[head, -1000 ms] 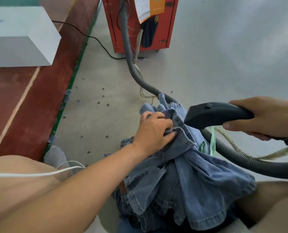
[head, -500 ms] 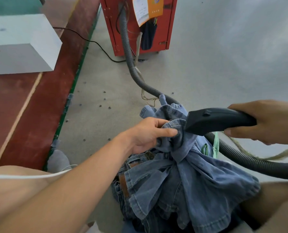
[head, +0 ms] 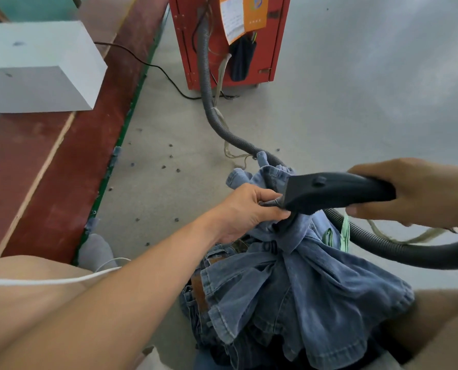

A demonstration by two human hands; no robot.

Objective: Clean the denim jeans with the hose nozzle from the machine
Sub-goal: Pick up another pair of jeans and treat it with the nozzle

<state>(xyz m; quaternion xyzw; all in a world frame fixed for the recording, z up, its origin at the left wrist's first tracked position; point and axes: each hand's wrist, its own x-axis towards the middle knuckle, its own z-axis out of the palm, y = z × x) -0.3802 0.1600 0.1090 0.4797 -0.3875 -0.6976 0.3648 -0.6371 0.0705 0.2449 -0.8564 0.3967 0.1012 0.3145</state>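
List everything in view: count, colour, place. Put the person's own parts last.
jeans: one pile, blue denim, on the lap, bottom centre
nozzle: one, black, against the jeans' top fold
hose: one, grey ribbed, from the machine across the floor to the nozzle
machine: one, red, top centre
box: one, white, upper left
cable: one, black, left of the machine
left hand: pinches the fold at the nozzle mouth
right hand: grips the nozzle handle

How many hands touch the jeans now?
1: the left hand pinches the jeans by the nozzle. The right hand holds only the nozzle.
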